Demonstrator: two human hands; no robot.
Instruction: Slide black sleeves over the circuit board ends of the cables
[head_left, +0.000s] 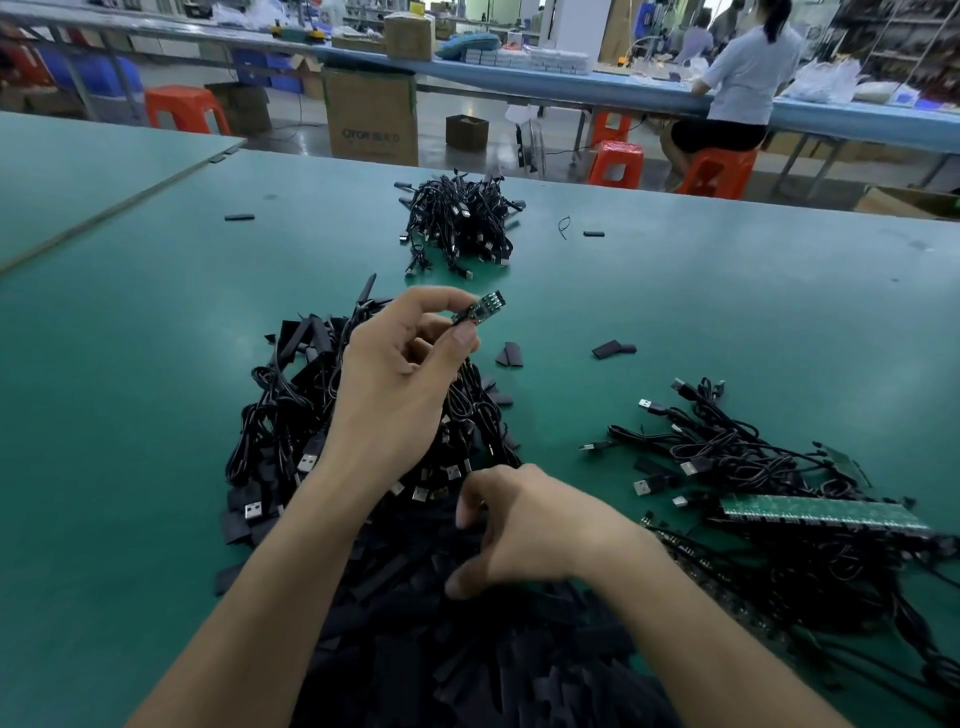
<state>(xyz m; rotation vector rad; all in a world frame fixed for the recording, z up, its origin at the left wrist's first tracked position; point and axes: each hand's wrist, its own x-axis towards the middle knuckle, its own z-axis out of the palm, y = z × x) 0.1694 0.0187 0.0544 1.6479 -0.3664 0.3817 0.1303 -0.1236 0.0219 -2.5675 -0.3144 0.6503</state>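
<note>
Table: the wide green-topped table (130, 415) carried everything told below.
Sleeve heap: a large heap of flat black sleeves (467, 649) lay at the near edge, spreading between the two forearms.
Near cable pile: a tangled pile of black USB cables (280, 415) sat just beyond the sleeve heap and touched it, partly hidden under the left wrist.
Right cable pile: a looser spread of black cables (753, 457) lay to the right, with a long green strip of circuit boards (821, 512) resting on top of it.
Far bundle: a tight bundle of black cables (457, 218) stood well apart, farther back on the table.
Left hand: the left hand (395, 374) was raised above the near cable pile, its thumb and forefinger pinching a cable's end.
Right hand: the right hand (524, 525) was down in the sleeve heap with its fingers curled; whether it held a sleeve could not be told.
Circuit board end: the small green circuit board end (480, 309) stuck out bare past the left fingertips, tilted up and to the right, with no sleeve on it.
Loose sleeves: a few stray black sleeves (613, 348) lay singly on the table, between the piles.
</note>
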